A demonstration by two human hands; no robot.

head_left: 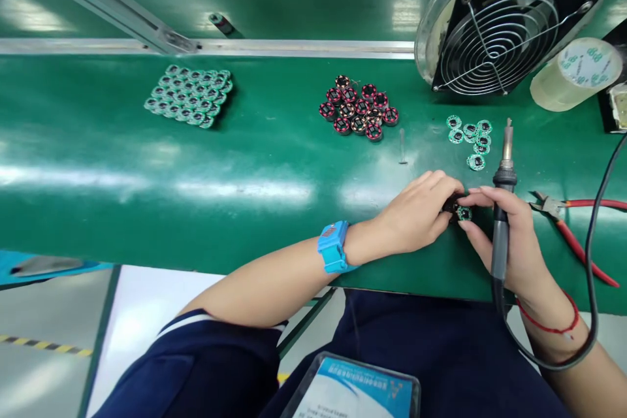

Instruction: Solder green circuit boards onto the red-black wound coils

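My left hand (416, 212) pinches a small black round part with a green circuit board (462, 212) on the green bench. My right hand (509, 241) touches the same part with its fingertips while a soldering iron (500, 209) lies held in it, tip pointing away from me. A blue strap sits on my left wrist, a red cord on my right.
A cluster of red-and-black coil parts (359, 109) lies ahead, several loose round green boards (471, 137) to the right, a pile of green boards (190, 96) at the left. A fume fan (504, 26), tape roll (575, 75) and red-handled cutters (571, 228) stand at right.
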